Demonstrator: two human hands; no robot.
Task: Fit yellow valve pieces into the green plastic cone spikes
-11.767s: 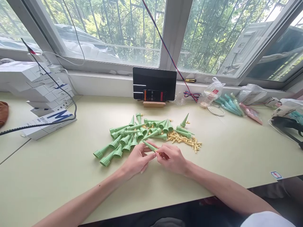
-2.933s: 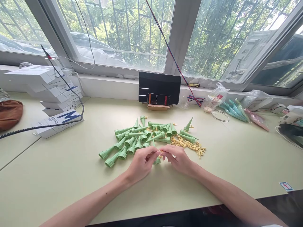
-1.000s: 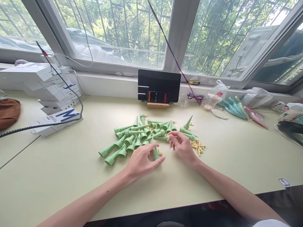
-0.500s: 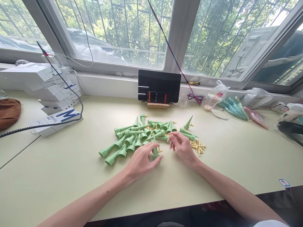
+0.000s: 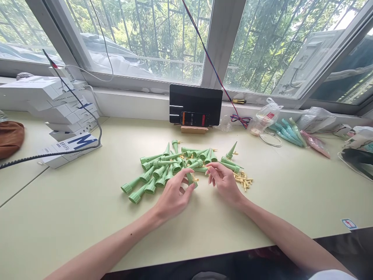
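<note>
A heap of several green plastic cone spikes (image 5: 163, 165) lies on the pale table (image 5: 87, 217), with small yellow plug pieces (image 5: 243, 179) scattered at its right end. My left hand (image 5: 174, 193) pinches one green cone (image 5: 190, 178) by its wide end at the heap's near edge; a yellow piece sticks out of that cone. My right hand (image 5: 224, 182) hovers just right of it, over the yellow pieces, thumb and forefinger pinched on a tiny yellow piece (image 5: 208, 168).
A dark tablet (image 5: 196, 104) and a phone (image 5: 194, 119) on a wooden stand sit at the back by the window. White boxes (image 5: 55, 112) and a black cable (image 5: 58, 153) lie left. Plastic bags with teal spikes (image 5: 287, 130) lie right.
My hands, together on one cone 2.9 s ago, have parted. The left hand has carried the cone up toward the heap; the right hand reached to the yellow pieces and pinched one.
</note>
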